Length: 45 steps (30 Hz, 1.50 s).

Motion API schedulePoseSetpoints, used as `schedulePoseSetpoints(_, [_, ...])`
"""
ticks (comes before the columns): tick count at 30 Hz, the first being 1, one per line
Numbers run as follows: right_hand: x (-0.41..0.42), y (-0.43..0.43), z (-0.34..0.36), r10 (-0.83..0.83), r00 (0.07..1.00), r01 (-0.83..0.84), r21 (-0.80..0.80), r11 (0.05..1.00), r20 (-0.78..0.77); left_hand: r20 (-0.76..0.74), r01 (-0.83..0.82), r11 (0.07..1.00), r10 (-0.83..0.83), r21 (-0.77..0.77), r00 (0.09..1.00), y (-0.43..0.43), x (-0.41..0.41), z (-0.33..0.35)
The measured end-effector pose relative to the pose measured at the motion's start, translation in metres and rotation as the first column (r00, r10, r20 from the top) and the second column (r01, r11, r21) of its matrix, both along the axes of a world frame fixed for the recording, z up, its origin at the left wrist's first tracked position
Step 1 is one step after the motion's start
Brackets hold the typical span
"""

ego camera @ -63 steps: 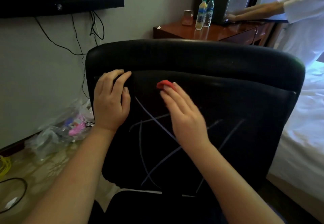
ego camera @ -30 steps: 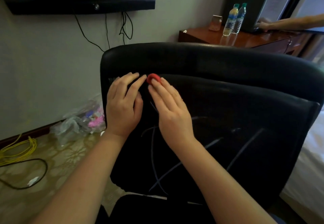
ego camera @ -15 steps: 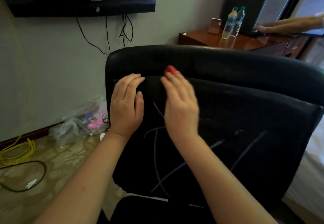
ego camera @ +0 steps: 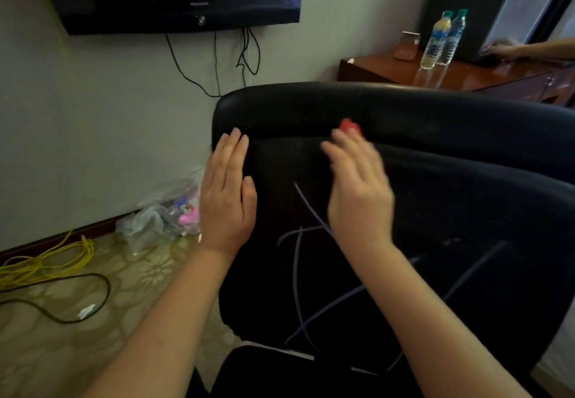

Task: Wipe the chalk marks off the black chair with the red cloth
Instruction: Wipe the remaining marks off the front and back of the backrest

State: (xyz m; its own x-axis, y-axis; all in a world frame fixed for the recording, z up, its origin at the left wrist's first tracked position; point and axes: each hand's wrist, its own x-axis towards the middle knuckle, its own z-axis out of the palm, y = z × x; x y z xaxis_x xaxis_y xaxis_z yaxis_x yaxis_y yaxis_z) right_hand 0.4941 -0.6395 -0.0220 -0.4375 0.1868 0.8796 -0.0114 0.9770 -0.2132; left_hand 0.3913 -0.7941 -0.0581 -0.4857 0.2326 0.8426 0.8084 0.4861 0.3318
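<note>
Filling most of the view, the black chair [ego camera: 435, 198] turns its backrest toward the person. Pale chalk marks [ego camera: 297, 273] cross the lower middle of that backrest, running under and beside the right wrist. Of the two hands, the left hand [ego camera: 227, 198] lies flat on the backrest's left edge, fingers straight and together, holding nothing. The right hand [ego camera: 357, 192], blurred, presses with outstretched fingers near the top seam. The red cloth [ego camera: 349, 125] peeks out just beyond those fingertips, against the chair, mostly hidden beneath them.
</note>
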Motion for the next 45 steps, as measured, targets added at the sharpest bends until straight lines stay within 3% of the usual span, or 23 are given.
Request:
schedulePoseSetpoints(5, [-0.034,-0.055,-0.012,0.262,0.931,-0.309,0.17,0.936,0.254,0.201,-0.022,0.984,-0.013,0.175,0.98,-0.018,0.0,-0.014])
schedulePoseSetpoints(8, [-0.024,-0.05,-0.014,0.34,0.837,-0.49,0.311,0.815,0.428,0.234,-0.024,0.993,-0.003,0.116,0.972,-0.034,0.004,-0.03])
schedulePoseSetpoints(9, [-0.023,-0.04,-0.01,0.351,0.834,-0.508,0.341,0.791,0.426,0.21,-0.023,0.997,0.006,0.077,0.978,-0.037,0.005,-0.033])
schedulePoseSetpoints(11, [-0.026,-0.02,0.004,0.347,0.882,-0.445,0.322,0.835,0.32,0.182,-0.013,0.999,0.005,0.046,0.983,-0.037,0.005,-0.034])
schedulePoseSetpoints(14, [-0.039,-0.006,0.028,0.245,0.951,-0.271,0.126,0.954,0.19,0.211,-0.003,0.993,-0.022,0.117,0.977,-0.032,0.007,-0.034])
schedulePoseSetpoints(16, [-0.055,-0.022,0.035,0.245,0.952,-0.261,0.064,0.963,0.184,0.195,-0.003,0.991,-0.024,0.135,0.98,-0.03,0.006,-0.035])
schedulePoseSetpoints(19, [-0.073,-0.068,0.018,0.363,0.887,-0.414,0.145,0.899,0.284,0.222,-0.02,0.976,-0.03,0.219,0.975,-0.032,0.008,-0.038])
schedulePoseSetpoints(22, [-0.061,-0.092,-0.01,0.427,0.802,-0.542,0.209,0.814,0.417,0.382,-0.128,0.907,-0.039,0.401,0.923,-0.041,0.011,-0.042])
schedulePoseSetpoints(25, [-0.04,-0.075,-0.024,0.452,0.741,-0.625,0.264,0.734,0.497,0.369,-0.153,0.91,0.0,0.386,0.93,-0.054,0.01,-0.04])
schedulePoseSetpoints(28, [-0.035,-0.044,-0.012,0.442,0.817,-0.551,0.28,0.786,0.37,0.282,-0.117,0.942,0.025,0.316,0.959,-0.055,0.006,-0.024])
schedulePoseSetpoints(32, [-0.046,-0.024,0.019,0.249,0.962,-0.255,0.041,0.966,0.112,0.185,-0.06,0.953,0.004,0.297,0.983,-0.04,0.003,-0.002])
schedulePoseSetpoints(34, [-0.052,-0.042,0.015,0.251,0.963,-0.253,0.013,0.967,0.099,0.158,-0.041,0.949,-0.009,0.312,0.987,-0.033,0.0,0.005])
schedulePoseSetpoints(38, [-0.033,-0.077,-0.034,0.431,0.852,-0.489,0.16,0.857,0.296,0.109,-0.023,0.946,-0.012,0.323,0.994,-0.028,-0.002,0.013])
schedulePoseSetpoints(40, [-0.014,-0.061,-0.048,0.429,0.828,-0.523,0.225,0.822,0.36,0.083,-0.008,0.953,-0.018,0.302,0.996,-0.028,0.0,0.018])
schedulePoseSetpoints(42, [-0.002,-0.033,-0.045,0.387,0.872,-0.462,0.242,0.853,0.301,0.049,0.017,0.97,-0.029,0.242,0.998,-0.024,0.003,0.022])
schedulePoseSetpoints(45, [0.002,0.007,-0.015,0.211,0.974,-0.22,0.134,0.966,0.077,0.006,0.042,0.994,-0.043,0.099,0.999,-0.006,0.005,0.024])
